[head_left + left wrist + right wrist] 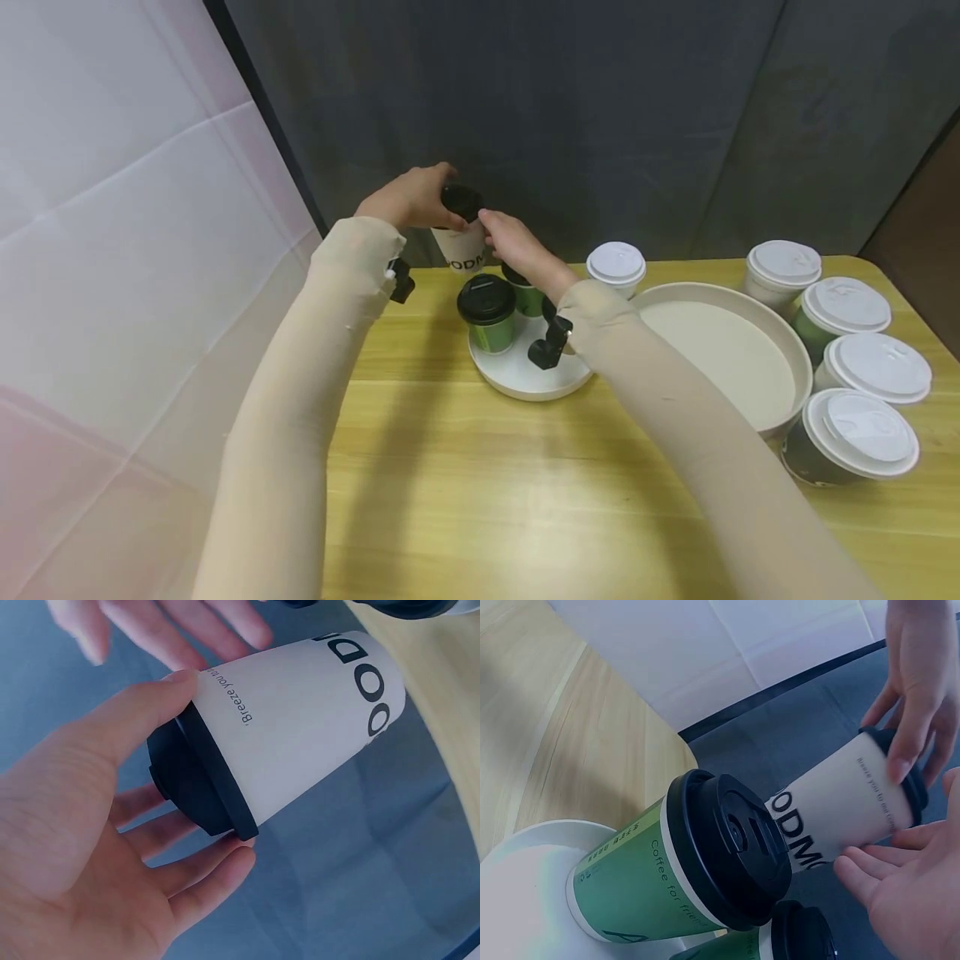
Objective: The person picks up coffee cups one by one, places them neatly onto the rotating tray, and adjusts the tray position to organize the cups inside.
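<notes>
A white paper coffee cup (461, 249) with a black lid (196, 780) and dark lettering is above the back of the table. My left hand (414, 198) grips it round the lid, thumb on one side and fingers on the other. From the other side my right hand (919, 877) reaches to the cup, its outstretched fingertips at the cup wall. Just below, two green cups with black lids, a front one (487, 317) and one behind it (529, 301), stand on a white round plate (528, 385). My right forearm covers part of that plate.
A larger beige round tray (787, 342) lies right of the plate. A white-lidded cup (617, 265) stands behind it. Several more white-lidded cups (851, 437) line the tray's right side. A dark curtain (540, 125) hangs behind the table, a pale sheet (150, 233) at left.
</notes>
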`<state>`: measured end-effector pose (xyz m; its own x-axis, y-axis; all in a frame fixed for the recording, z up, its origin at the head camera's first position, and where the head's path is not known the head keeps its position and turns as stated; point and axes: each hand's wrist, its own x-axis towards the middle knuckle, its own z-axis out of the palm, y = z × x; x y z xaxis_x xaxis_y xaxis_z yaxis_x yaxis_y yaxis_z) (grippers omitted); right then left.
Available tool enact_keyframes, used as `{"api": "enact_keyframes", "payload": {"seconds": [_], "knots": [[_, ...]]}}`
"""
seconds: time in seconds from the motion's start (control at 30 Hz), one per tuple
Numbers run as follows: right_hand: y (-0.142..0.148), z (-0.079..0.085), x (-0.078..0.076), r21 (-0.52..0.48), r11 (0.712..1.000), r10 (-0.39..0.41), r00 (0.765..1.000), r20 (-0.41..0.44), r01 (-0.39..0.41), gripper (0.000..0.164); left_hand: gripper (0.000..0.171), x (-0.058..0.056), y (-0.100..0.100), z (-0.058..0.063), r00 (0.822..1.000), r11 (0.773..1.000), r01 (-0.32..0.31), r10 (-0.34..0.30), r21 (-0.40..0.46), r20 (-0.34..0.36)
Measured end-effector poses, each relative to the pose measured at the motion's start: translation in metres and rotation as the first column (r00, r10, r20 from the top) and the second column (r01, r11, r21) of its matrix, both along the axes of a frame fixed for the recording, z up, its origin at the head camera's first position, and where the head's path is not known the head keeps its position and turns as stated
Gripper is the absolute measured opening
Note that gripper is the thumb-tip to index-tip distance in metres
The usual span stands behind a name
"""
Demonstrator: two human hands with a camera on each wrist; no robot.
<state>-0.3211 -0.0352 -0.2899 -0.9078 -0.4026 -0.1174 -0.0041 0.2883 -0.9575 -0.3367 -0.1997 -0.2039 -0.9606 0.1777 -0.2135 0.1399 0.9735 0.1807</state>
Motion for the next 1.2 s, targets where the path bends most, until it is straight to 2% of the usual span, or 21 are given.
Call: {"api": "enact_keyframes", "payload": {"seconds": [0.13, 0.3, 0.7, 0.87, 1.2], "knots": [[-0.001, -0.001, -0.004, -0.015, 1.0, -0.012, 1.0, -0.015, 0.012, 0.054, 0.091, 0.003, 0.002, 0.011, 1.0, 1.0, 0.018, -0.019, -0.019, -0.01], [0.0, -0.002, -0.006, -0.02, 1.0, -0.004, 0.997, -0.076, 0.002, 0.057, 0.093, 0.003, 0.004, 0.019, 0.999, 0.999, 0.034, -0.034, -0.014, -0.021], [-0.001, -0.001, -0.007, -0.027, 1.0, -0.008, 0.992, -0.129, 0.005, 0.059, 0.092, 0.006, 0.002, 0.025, 0.999, 1.0, 0.026, -0.026, -0.008, -0.034], [-0.001, 0.002, -0.003, -0.042, 0.999, -0.027, 0.989, -0.144, 0.021, 0.061, 0.094, 0.008, 0.001, 0.028, 0.998, 0.999, 0.032, -0.032, 0.008, -0.062], [0.01, 0.01, 0.006, 0.003, 0.999, -0.043, 0.982, -0.184, 0.044, 0.064, 0.095, 0.011, 0.005, 0.034, 0.994, 0.997, 0.067, -0.063, 0.037, -0.088]]}}
